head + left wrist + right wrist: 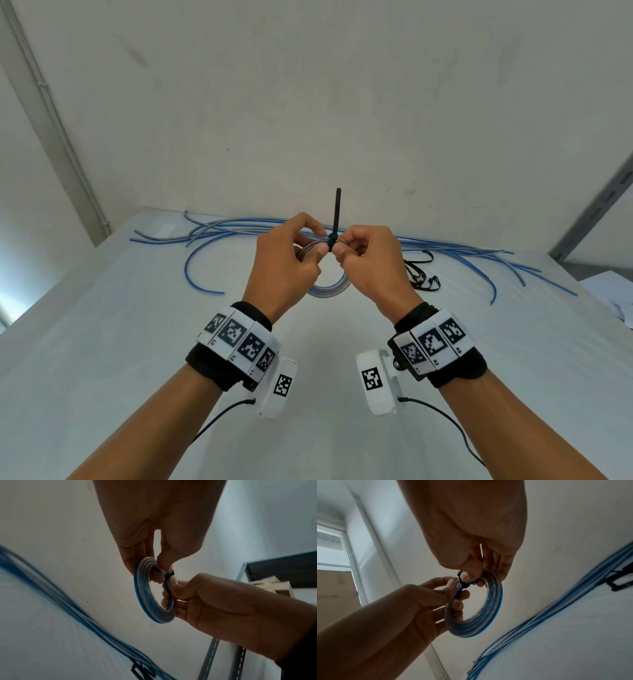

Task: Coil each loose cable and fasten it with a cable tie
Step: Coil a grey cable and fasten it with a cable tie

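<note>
here, both hands' fingers pinching coiled cable [328, 291], black cable tie [335, 219] upright

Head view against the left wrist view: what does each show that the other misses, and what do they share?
Only the head view shows the cable tie's free tail standing straight up above the hands, plus the wrist bands with their markers.

Only the left wrist view shows the coiled cable as a full open ring, with fingertips of the right hand hooked through it.

Both show the left hand and right hand holding the coil at the tie, the loose cables on the table, and spare black ties.
</note>
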